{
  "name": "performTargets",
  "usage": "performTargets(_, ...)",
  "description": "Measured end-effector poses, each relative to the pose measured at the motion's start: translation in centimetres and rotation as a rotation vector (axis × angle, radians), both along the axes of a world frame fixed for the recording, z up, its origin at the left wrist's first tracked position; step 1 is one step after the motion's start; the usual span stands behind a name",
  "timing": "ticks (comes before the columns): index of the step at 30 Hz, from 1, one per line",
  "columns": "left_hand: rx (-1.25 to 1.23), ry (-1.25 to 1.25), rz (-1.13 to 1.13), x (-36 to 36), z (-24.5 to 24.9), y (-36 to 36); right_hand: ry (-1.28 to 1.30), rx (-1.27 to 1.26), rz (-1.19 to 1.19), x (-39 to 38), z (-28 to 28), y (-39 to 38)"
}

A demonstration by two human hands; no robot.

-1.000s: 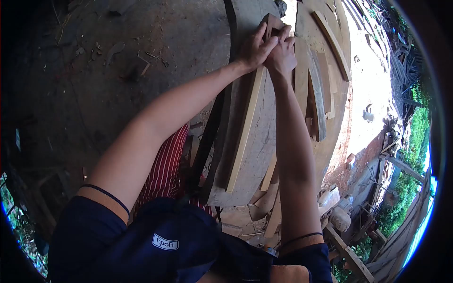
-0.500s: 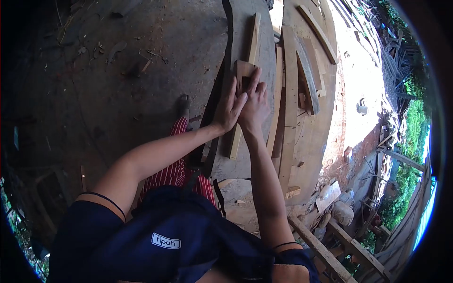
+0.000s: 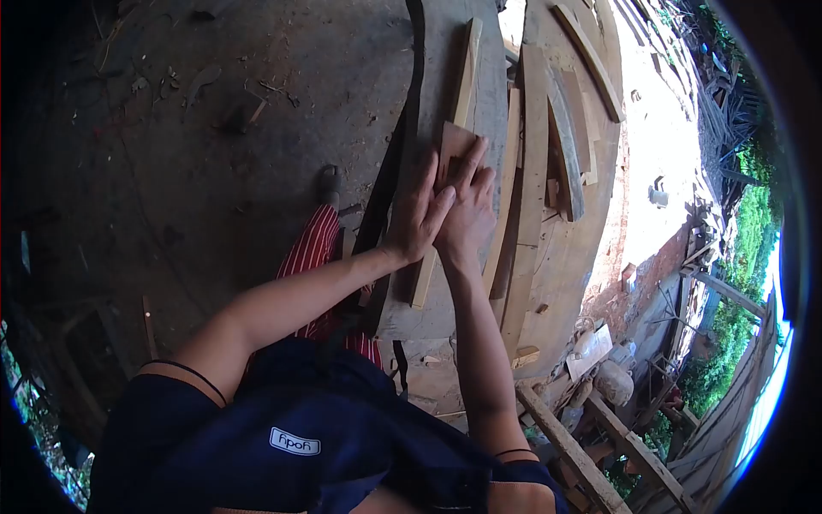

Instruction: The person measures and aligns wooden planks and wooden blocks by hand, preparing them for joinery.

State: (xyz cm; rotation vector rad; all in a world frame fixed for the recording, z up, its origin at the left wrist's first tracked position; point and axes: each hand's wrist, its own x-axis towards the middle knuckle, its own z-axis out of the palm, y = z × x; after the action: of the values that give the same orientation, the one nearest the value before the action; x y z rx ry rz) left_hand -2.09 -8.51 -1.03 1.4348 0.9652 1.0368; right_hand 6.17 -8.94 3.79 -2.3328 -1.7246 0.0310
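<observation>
Both my hands grip a brown wooden hand plane, which rests on a long narrow wood strip. My left hand lies along its left side, thumb crossing toward the other hand. On the right side is my right hand, its index finger stretched forward along the block. The plane's rear and underside are hidden beneath my hands. Under the strip is a thick grey plank, and the strip's near end shows below my wrists.
Right of the plank, several loose boards and a curved wood piece lie on a broad wooden slab. Wooden rails stand at lower right. The dirt floor on the left holds scattered scraps.
The plane and both hands sit slightly nearer my body along the strip, and the plane is turned a little. The whole view has shifted slightly; both hands keep their grip.
</observation>
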Motion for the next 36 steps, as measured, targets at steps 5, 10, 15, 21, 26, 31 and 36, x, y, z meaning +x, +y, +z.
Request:
performTargets(5, 0.009, 0.07, -0.058, 3.8, 1.6, 18.9, -0.117, 0.04, -0.018, 4.7, -1.2, 17.6)
performTargets(10, -0.055, 0.479, -0.262, 4.7, 4.6, 25.9, 0.077, -0.01, -0.106, 7.2, -1.6, 23.8)
performTargets(15, 0.471, 0.189, 0.167, 4.5, -2.4, 17.8, -0.118, -0.033, -0.024, 4.9, -1.9, 16.5)
performTargets(21, 0.172, 0.215, -0.051, -0.4, -0.5, -2.5, 0.07, -0.037, -0.051, 0.0, -0.4, -4.4)
performTargets(26, 0.132, 0.229, -0.151, -3.8, 0.1, -15.5, 0.262, -0.084, -0.183, -1.7, -3.1, -18.6)
performTargets(31, 0.252, 0.416, 0.039, -2.9, -2.7, -17.8, 0.283, 0.033, -0.442, -2.9, -2.2, -22.7)
performTargets(36, 0.402, 0.711, 0.052, -2.4, -6.0, -15.8, 0.227, -0.03, -0.35, -3.0, -2.2, -22.3)
